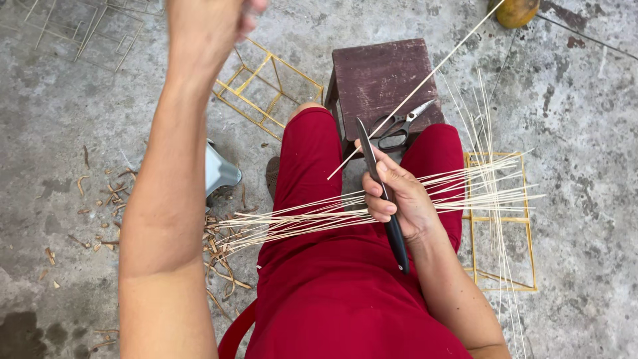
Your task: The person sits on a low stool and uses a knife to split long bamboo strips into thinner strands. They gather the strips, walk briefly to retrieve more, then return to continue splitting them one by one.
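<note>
— What is lying across the red lap?
— A bundle of bamboo slivers [319,216]; scissors [399,126] are resting on the brown stool [379,76].
— And the hands?
— The right hand [399,196] is gripping a dark knife [384,196]; the left hand [209,16] is clenching, raised, on something unclear.

Head-worn view, steeply down, close

One knife [380,193], one scissors [401,124], one stool [382,76]

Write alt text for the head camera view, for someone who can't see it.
Seen from above, a seated person's right hand grips a dark knife over thin bamboo strips across their red-clad lap. The left hand is raised high; scissors lie on a wooden stool.
</note>
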`<state>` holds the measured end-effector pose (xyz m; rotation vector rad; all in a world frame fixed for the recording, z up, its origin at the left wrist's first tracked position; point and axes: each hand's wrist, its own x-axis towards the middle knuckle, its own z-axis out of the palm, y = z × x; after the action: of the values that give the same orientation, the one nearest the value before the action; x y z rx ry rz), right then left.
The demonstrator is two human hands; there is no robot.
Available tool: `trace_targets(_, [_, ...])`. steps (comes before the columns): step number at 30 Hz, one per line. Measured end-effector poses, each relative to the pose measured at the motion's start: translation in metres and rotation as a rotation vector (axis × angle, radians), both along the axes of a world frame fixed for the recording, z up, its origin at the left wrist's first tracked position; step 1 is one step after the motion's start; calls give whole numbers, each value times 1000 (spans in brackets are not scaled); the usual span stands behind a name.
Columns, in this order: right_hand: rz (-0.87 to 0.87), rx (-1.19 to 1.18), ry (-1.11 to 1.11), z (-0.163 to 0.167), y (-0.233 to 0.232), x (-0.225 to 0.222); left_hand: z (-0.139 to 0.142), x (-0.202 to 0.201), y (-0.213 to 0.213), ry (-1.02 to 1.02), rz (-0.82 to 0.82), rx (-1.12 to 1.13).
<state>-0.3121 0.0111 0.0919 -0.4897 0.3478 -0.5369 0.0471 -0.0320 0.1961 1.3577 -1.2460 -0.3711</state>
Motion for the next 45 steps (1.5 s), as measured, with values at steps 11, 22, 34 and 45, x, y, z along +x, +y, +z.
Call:
trace_targets(11, [-36, 80, -43, -14, 7, -13, -152, -6, 124, -184, 259, 439])
trace_targets(22, [128, 110, -124, 4, 19, -13, -68, -139, 138, -422, -466, -295])
trace_targets(34, [-232, -363, -47, 51, 53, -27, -32, -177, 115, -429, -164, -462])
trace_targets(45, [-317, -523, 4, 64, 72, -36, -33, -211, 113, -181, -254, -377])
